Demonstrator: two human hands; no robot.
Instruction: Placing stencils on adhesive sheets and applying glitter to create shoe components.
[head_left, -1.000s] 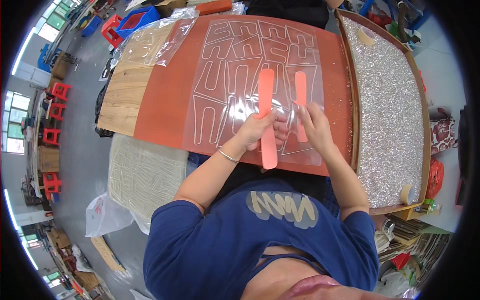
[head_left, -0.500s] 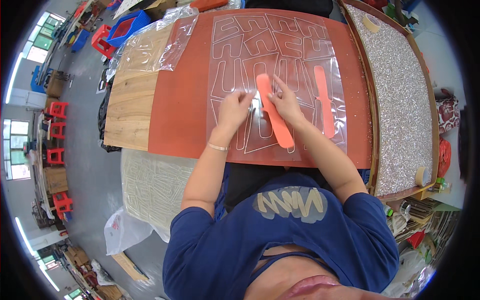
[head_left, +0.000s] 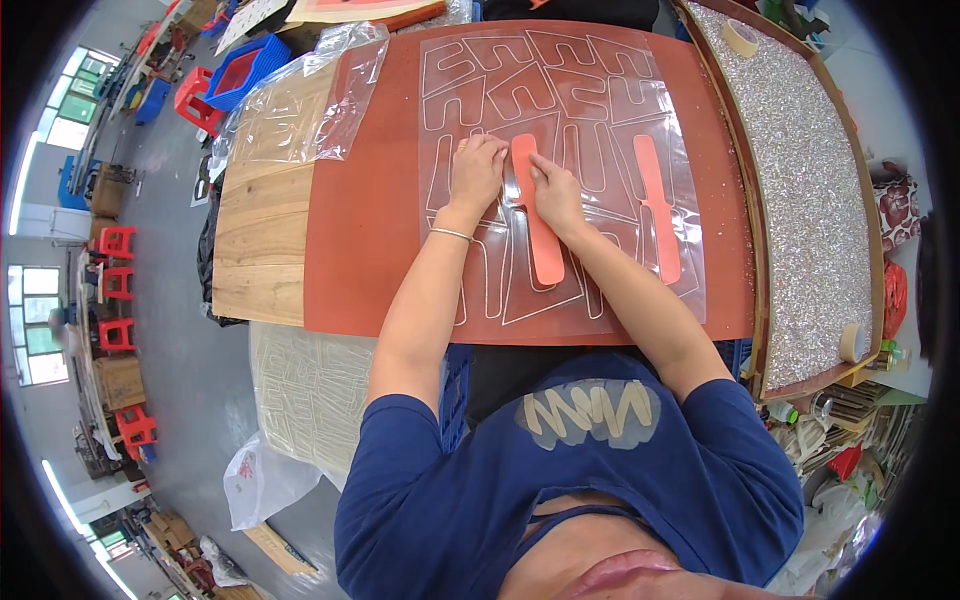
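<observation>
A long coral-coloured flat strip [head_left: 543, 240] with a notch at its middle lies lengthwise over a clear plastic sheet [head_left: 610, 270] marked with white outlines. My right hand [head_left: 556, 196] grips its right edge near the upper half, thumb and fingers pressed together. At the strip's upper left edge, my left hand [head_left: 478, 178] has its fingers curled close together; what they pinch, if anything, is hidden. Another coral strip [head_left: 657, 205] of the same shape rests on the sheet to the right, apart from both hands.
The sheet lies on a reddish-brown board [head_left: 370, 240]. A wooden panel [head_left: 262, 240] and crumpled clear film [head_left: 350, 95] are at the left. At the right stands a tray [head_left: 808, 200] of silvery glitter with tape rolls [head_left: 740, 40]. Another outlined sheet [head_left: 305, 390] hangs below the table's left front.
The coral strip in my right hand has turned more upright and shifted slightly left over the sheet. My left hand has moved up to its upper left edge. The view has shifted slightly.
</observation>
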